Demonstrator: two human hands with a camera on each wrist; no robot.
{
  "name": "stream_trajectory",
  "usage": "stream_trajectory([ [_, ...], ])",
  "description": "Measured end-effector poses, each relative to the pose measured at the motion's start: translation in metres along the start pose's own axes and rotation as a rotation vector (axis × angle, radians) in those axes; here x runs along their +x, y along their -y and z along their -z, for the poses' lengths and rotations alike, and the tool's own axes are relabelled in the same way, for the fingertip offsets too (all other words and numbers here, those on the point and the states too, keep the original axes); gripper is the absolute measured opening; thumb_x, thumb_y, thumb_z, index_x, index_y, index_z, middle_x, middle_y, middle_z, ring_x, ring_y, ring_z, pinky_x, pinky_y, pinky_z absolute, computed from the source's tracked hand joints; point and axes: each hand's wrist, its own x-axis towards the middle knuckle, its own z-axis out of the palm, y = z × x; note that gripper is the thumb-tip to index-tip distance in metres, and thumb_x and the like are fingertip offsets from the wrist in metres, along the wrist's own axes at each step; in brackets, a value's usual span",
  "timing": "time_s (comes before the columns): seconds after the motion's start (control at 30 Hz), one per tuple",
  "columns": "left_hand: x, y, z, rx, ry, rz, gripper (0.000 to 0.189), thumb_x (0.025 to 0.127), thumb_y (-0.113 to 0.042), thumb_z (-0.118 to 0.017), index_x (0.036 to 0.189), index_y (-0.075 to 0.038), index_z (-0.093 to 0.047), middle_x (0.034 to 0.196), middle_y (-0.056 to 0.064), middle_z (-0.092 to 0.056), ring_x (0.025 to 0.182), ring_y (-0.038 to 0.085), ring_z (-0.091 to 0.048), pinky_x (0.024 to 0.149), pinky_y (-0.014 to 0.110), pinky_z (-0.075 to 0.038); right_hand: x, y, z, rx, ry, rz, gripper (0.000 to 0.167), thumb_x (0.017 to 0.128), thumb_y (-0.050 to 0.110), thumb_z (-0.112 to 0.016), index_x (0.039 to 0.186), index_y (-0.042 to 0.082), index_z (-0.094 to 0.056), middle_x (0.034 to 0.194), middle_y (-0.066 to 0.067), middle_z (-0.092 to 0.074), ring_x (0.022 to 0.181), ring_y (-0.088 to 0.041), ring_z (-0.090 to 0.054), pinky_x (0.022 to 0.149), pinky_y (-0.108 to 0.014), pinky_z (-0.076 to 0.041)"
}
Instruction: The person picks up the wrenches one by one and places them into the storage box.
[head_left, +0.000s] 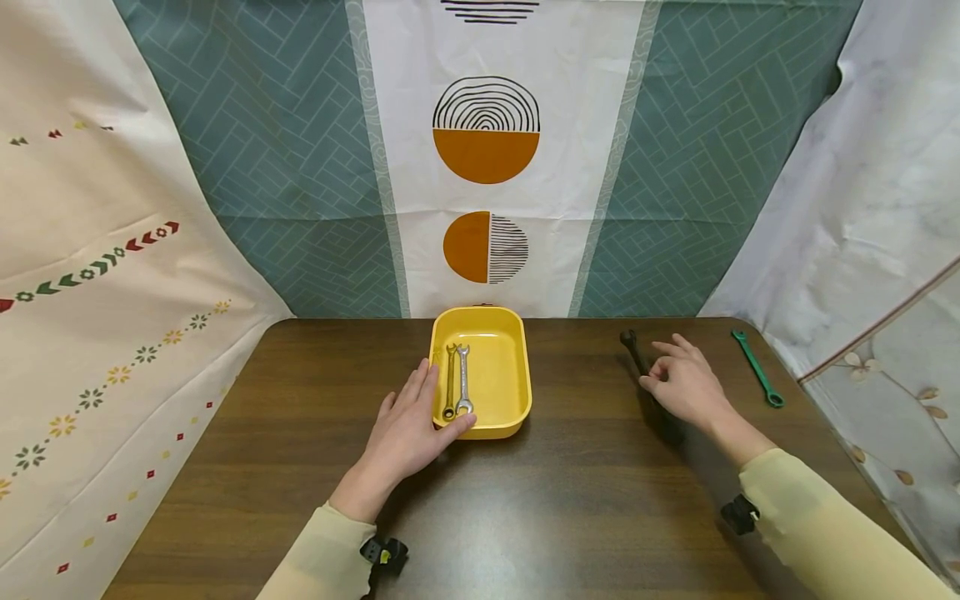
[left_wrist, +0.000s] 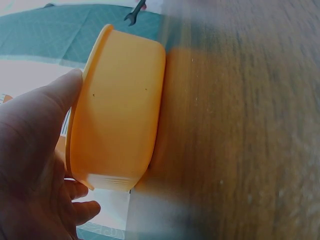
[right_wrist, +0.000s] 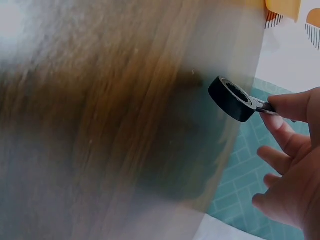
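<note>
A yellow tray point(head_left: 491, 432) stands at the table's back edge. Inside it, toward its left side, lie a brass-coloured wrench point(head_left: 450, 383) and a silver wrench point(head_left: 463, 379). My left hand point(head_left: 407, 427) rests at the tray's near left corner, fingers along the left rim and thumb stretched over the near rim. On the right, my right hand point(head_left: 686, 383) pinches a black wrench point(head_left: 632, 348) between thumb and forefinger, other fingers spread. The right wrist view shows its thick ring end point(right_wrist: 231, 99) raised over the table. A green wrench point(head_left: 757, 371) lies right of that hand.
The brown wooden table point(head_left: 570, 517) ends at a patterned cloth point(head_left: 495, 258) hanging behind it. Pale cloths hang along the left point(head_left: 112, 292) and right point(head_left: 885, 333) sides. A small black device point(head_left: 385, 553) is strapped near the left wrist.
</note>
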Motion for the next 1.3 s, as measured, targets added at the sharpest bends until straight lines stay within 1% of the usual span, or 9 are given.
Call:
stream_trajectory([
  [0.2,0.000,0.000,0.000,-0.004,0.005,0.003,0.115,0.098,-0.080,-0.062,0.176,-0.004,-0.023,0.184,0.014,-0.016,0.167,0.035,-0.023,0.127,0.072,-0.023,0.001,0.005,-0.002,0.001,0.008,0.008,0.025,0.101,0.019,-0.075,0.078,0.010,-0.071,0.160,-0.038,-0.048,0.161,-0.057,-0.020,0.130,-0.068,-0.016],
  [0.37,-0.001,0.000,0.000,-0.008,0.001,-0.001,0.115,0.098,-0.079,-0.063,0.176,-0.004,-0.023,0.184,0.014,-0.017,0.167,0.034,-0.023,0.127,0.072,-0.023,0.002,0.012,-0.002,0.017,0.009,-0.008,0.024,0.102,0.021,-0.076,0.080,0.010,-0.072,0.162,-0.035,-0.048,0.162,-0.054,-0.020,0.126,-0.073,-0.022],
  [0.5,-0.001,0.000,0.000,-0.006,-0.006,-0.006,0.115,0.098,-0.080,-0.062,0.176,-0.004,-0.023,0.183,0.015,-0.018,0.167,0.034,-0.023,0.126,0.073,-0.024,0.003,0.018,-0.003,0.038,0.016,-0.023,0.024,0.102,0.021,-0.076,0.081,0.010,-0.072,0.164,-0.033,-0.047,0.164,-0.052,-0.019,0.123,-0.076,-0.024],
  [0.73,0.000,0.001,-0.001,0.002,-0.006,-0.009,0.116,0.098,-0.081,-0.061,0.176,-0.004,-0.023,0.183,0.016,-0.019,0.167,0.035,-0.024,0.126,0.073,-0.024,0.005,0.023,-0.005,0.060,0.027,-0.034,0.026,0.103,0.021,-0.074,0.080,0.010,-0.072,0.164,-0.033,-0.047,0.164,-0.052,-0.018,0.126,-0.074,-0.021],
  [0.87,0.000,0.001,-0.001,0.001,0.002,-0.005,0.116,0.098,-0.081,-0.060,0.176,-0.004,-0.022,0.184,0.014,-0.017,0.167,0.034,-0.023,0.127,0.072,-0.023,0.006,0.027,-0.006,0.064,0.023,-0.032,0.026,0.103,0.021,-0.075,0.079,0.010,-0.072,0.163,-0.033,-0.048,0.164,-0.052,-0.018,0.127,-0.072,-0.021],
  [1.1,0.000,0.001,-0.002,0.003,-0.003,-0.006,0.116,0.098,-0.082,-0.061,0.176,-0.004,-0.023,0.183,0.015,-0.018,0.167,0.035,-0.024,0.126,0.072,-0.024,0.008,0.034,-0.008,0.067,0.010,-0.027,0.027,0.102,0.022,-0.077,0.079,0.010,-0.072,0.162,-0.033,-0.050,0.163,-0.051,-0.021,0.126,-0.071,-0.023],
  [1.3,0.001,0.001,-0.002,0.005,0.000,-0.004,0.116,0.098,-0.081,-0.061,0.176,-0.004,-0.022,0.183,0.016,-0.019,0.167,0.035,-0.023,0.127,0.072,-0.024,0.010,0.039,-0.011,0.079,0.014,-0.029,0.027,0.103,0.023,-0.076,0.079,0.010,-0.071,0.163,-0.031,-0.050,0.164,-0.050,-0.020,0.126,-0.072,-0.023],
])
